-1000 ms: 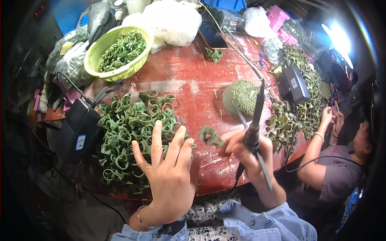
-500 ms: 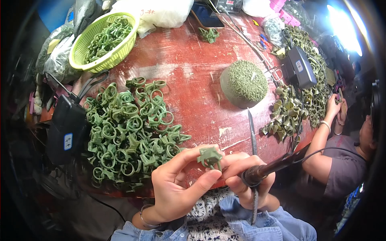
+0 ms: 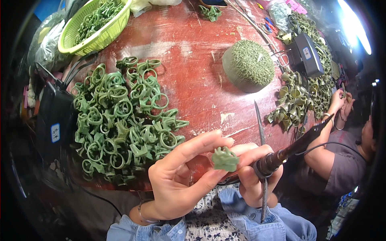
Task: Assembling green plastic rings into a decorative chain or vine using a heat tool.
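Note:
Near the table's front edge, my left hand point(image 3: 175, 176) pinches a green ring-like piece point(image 3: 225, 159) with a petalled, flower-like head, thumb beneath it and index finger stretched above. The piece's band is hidden. My right hand point(image 3: 257, 176) is closed round a dark rod-shaped tool point(image 3: 277, 160) with a black cable and a long thin pointed metal blade point(image 3: 259, 120). Its fingertips meet the green piece from the right. A big heap of similar green rings point(image 3: 124, 120) lies to the left of my hands.
A lime basket point(image 3: 66, 46) of green pieces stands far left, behind a black box point(image 3: 52, 116) with cables. Ahead is a round tub point(image 3: 235, 74) with green granules on top. Olive-coloured pieces point(image 3: 295, 96), a black adapter point(image 3: 307, 54) and another person's arm point(image 3: 323, 140) are right.
The green piece has turned in my fingers, its band no longer showing. Both hands have shifted slightly right in view, and the tool's dark rod now tilts more steeply up. The table scene has shifted upward.

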Motion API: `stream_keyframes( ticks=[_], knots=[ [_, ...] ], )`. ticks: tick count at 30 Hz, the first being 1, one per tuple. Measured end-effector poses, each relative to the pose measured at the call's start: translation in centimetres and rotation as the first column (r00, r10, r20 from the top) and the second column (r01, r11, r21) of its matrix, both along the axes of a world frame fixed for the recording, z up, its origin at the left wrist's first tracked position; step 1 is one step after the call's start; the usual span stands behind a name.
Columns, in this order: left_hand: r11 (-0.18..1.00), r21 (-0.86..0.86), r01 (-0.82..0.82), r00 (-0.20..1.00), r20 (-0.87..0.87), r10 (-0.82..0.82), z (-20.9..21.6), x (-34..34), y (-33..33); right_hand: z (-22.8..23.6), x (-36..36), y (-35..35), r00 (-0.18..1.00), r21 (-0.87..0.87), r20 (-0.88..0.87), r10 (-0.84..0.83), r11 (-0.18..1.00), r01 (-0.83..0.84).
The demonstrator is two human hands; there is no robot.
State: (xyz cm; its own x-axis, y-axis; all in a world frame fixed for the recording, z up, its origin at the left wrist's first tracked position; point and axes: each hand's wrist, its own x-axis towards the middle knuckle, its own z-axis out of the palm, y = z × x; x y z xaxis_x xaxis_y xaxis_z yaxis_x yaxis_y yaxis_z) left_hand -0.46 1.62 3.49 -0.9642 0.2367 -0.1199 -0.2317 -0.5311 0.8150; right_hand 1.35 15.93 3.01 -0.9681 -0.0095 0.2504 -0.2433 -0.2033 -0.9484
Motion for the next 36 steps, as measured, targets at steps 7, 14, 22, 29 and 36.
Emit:
stream_keyframes(
  ticks=[7, 14, 22, 29, 36],
  knots=[
    [0.982, -0.186, -0.008, 0.988, -0.151, -0.021, -0.7, 0.1, -0.3, -0.6, 0.7, -0.7, 0.993, -0.111, 0.110, -0.030, 0.993, 0.042],
    [0.978, -0.204, -0.046, 0.995, -0.093, 0.027, -0.5, 0.5, 0.2, -0.4, 0.9, -0.9, 0.989, -0.103, 0.136, -0.065, 0.991, 0.080],
    [0.881, -0.450, -0.145, 0.942, -0.336, -0.016, -0.7, 0.1, -0.6, 1.4, 0.8, -0.2, 0.937, 0.007, 0.302, -0.175, 0.983, 0.182],
    [0.767, -0.528, -0.364, 0.871, -0.484, 0.080, 0.0, 0.2, 0.2, 0.9, 1.2, 0.1, 0.950, 0.079, 0.241, -0.201, 0.979, 0.187],
    [0.779, -0.483, -0.399, 0.859, -0.494, 0.134, -0.2, 0.6, 0.2, 1.3, 0.9, -0.3, 0.940, 0.078, 0.297, -0.170, 0.985, 0.153]
  ],
)
